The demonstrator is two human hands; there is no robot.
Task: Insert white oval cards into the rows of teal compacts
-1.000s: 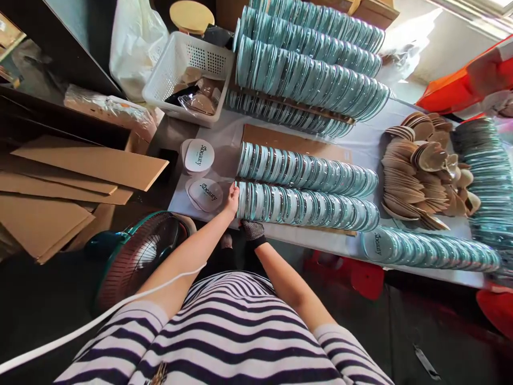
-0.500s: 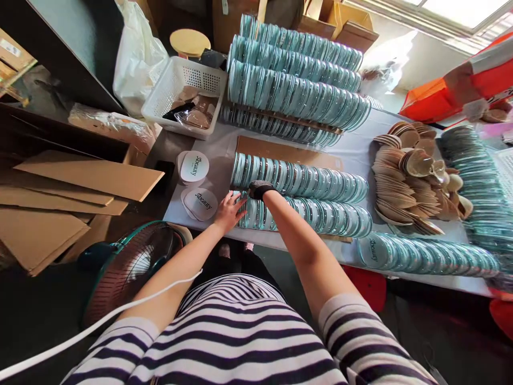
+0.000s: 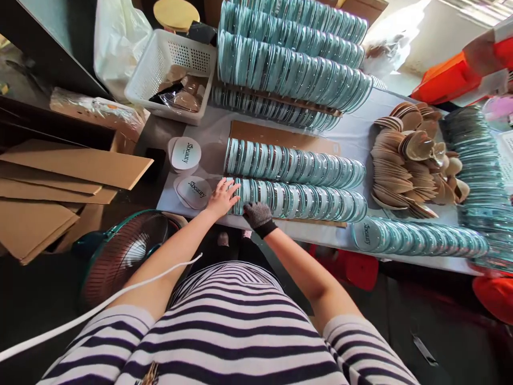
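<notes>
Round clear packages with teal rims stand on edge in two long rows, a front row (image 3: 304,200) and a back row (image 3: 296,162). My bare left hand (image 3: 223,199) rests on the left end of the front row, its fingers spread. My right hand (image 3: 258,216), in a dark striped glove, lies against the near side of that row, just right of the left hand. Its fingers look loosely bent over the packages, and their tips are partly hidden. Left of the rows lie white cards (image 3: 194,192) printed "beauty", with another pile of cards (image 3: 186,154) behind them.
More stacked rows of packages (image 3: 294,67) rise at the back. To the right are a heap of beige cup-shaped pieces (image 3: 395,160) and another row (image 3: 420,237). A white basket (image 3: 136,99), cardboard sheets (image 3: 76,163) and a fan (image 3: 124,256) are at left.
My right hand has moved from the back of the front row to its near side. My left hand stays at the row's left end. The view has shifted slightly.
</notes>
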